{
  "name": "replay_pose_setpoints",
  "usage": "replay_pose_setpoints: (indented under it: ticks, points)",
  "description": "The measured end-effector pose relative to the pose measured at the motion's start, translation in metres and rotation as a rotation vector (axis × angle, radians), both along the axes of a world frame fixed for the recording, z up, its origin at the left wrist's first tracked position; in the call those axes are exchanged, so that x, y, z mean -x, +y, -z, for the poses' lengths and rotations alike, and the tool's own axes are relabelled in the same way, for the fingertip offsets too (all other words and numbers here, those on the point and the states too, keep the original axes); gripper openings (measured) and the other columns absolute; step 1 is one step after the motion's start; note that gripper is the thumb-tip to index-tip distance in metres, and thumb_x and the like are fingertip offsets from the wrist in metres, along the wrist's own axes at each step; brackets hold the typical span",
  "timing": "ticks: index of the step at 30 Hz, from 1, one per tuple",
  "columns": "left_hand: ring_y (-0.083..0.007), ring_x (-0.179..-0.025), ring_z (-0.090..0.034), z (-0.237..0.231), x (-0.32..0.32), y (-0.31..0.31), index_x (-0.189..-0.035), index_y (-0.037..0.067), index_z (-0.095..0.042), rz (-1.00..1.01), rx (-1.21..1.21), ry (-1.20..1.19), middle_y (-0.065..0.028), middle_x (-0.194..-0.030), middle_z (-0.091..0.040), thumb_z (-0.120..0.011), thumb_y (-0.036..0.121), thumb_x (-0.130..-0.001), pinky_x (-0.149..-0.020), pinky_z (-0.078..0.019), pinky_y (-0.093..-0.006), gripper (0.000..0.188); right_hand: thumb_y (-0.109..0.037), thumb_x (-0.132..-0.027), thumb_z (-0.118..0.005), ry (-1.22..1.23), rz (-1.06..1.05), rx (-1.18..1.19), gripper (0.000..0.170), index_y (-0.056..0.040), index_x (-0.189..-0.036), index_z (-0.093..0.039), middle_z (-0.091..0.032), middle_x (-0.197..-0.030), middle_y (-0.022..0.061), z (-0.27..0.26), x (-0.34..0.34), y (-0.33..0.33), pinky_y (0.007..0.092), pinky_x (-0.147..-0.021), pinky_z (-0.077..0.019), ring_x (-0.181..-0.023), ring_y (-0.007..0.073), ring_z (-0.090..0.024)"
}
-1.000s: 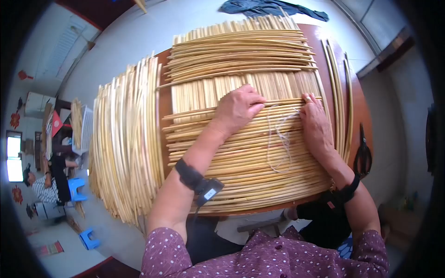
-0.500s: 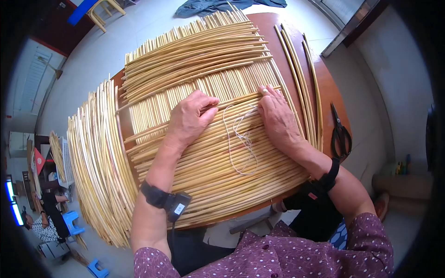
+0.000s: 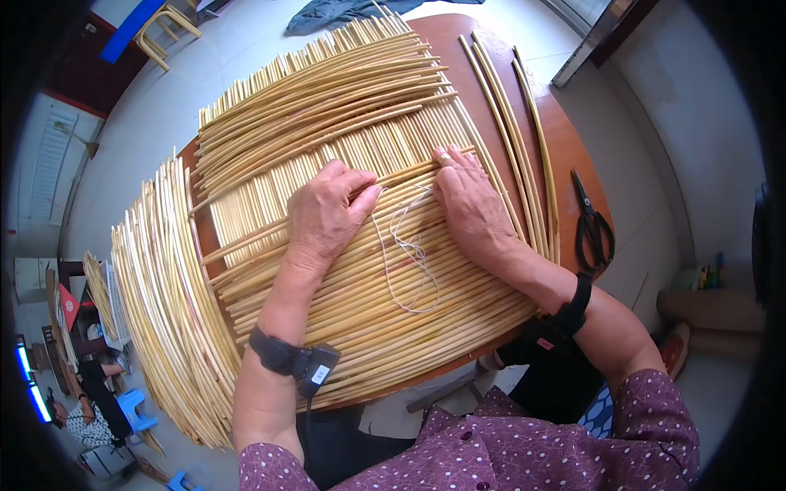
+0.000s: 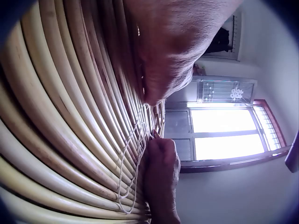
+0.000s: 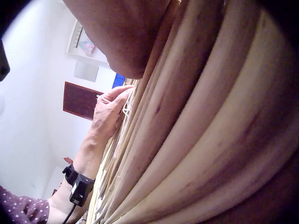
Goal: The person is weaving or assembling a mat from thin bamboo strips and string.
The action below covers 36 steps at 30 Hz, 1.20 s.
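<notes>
Pale-yellow stalks (image 3: 344, 327) lie side by side in a layer across the table's near half. My left hand (image 3: 323, 209) is over their far edge, thumb and forefinger pinching the white string (image 3: 417, 254). The string trails in loose loops over the stalks, and its end at the fingertips is hidden. To the right, my right hand (image 3: 475, 209) lies with fairly straight fingers pressing on the far stalks near their right ends. In the right wrist view the left hand (image 5: 110, 112) appears beyond the stalks, string close by its fingertips.
A bundle of stalks (image 3: 327, 90) lies crosswise over a lengthwise layer at the back. More stalks (image 3: 168, 303) are heaped on the left. Black scissors (image 3: 591, 225) and a few long stalks (image 3: 512, 139) lie on the brown table (image 3: 565, 123) at right. Someone sits far left.
The head view has swung, so the table sits farther left and looks turned. Both hands stay at the far edge of the near stalks, with little movement relative to them.
</notes>
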<state>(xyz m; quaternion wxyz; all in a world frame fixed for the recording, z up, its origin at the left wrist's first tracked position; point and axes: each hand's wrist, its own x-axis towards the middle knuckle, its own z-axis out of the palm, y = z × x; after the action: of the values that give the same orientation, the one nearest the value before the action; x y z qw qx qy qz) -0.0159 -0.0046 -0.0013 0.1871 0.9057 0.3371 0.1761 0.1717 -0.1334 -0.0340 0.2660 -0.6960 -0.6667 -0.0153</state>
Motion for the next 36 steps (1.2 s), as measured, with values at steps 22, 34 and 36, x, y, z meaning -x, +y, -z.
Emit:
replay_pose_setpoints:
  ticks: [22, 34, 36]
  points:
    - [-0.017, -0.067, -0.066, 0.007, -0.008, -0.007, -0.083, 0.014, -0.076, -0.099, -0.009, -0.091, -0.0007, -0.08, -0.068, -0.076, 0.032, -0.083, -0.061, -0.0529, -0.0319, 0.017, -0.003, -0.096, -0.041, -0.025, 0.038, 0.037, 0.015, 0.0047, -0.103, -0.051, -0.051, -0.135, 0.0324, 0.003, 0.0, 0.002, 0.0502, -0.118, -0.0305, -0.136, 0.0433, -0.044]
    - [-0.0152, -0.075, -0.068, 0.004, -0.007, -0.007, -0.089, 0.009, -0.077, -0.134, 0.144, -0.114, -0.0025, -0.082, -0.068, -0.078, 0.021, -0.081, -0.068, -0.052, -0.0284, 0.014, -0.005, -0.085, -0.053, -0.055, 0.019, -0.11, 0.016, 0.004, -0.098, -0.056, -0.056, -0.129, 0.0285, -0.002, 0.0, -0.001, 0.0505, -0.113, -0.0348, -0.126, 0.0425, -0.047]
    - [-0.0141, -0.077, -0.068, 0.003, -0.007, -0.006, -0.091, 0.005, -0.077, -0.135, 0.157, -0.106, -0.0042, -0.083, -0.068, -0.078, 0.016, -0.082, -0.07, -0.0524, -0.0263, 0.014, 0.0, -0.083, -0.052, -0.051, 0.054, -0.157, 0.013, 0.0033, -0.095, -0.055, -0.056, -0.128, 0.0292, -0.008, 0.001, -0.001, 0.0502, -0.11, -0.0376, -0.124, 0.0449, -0.047]
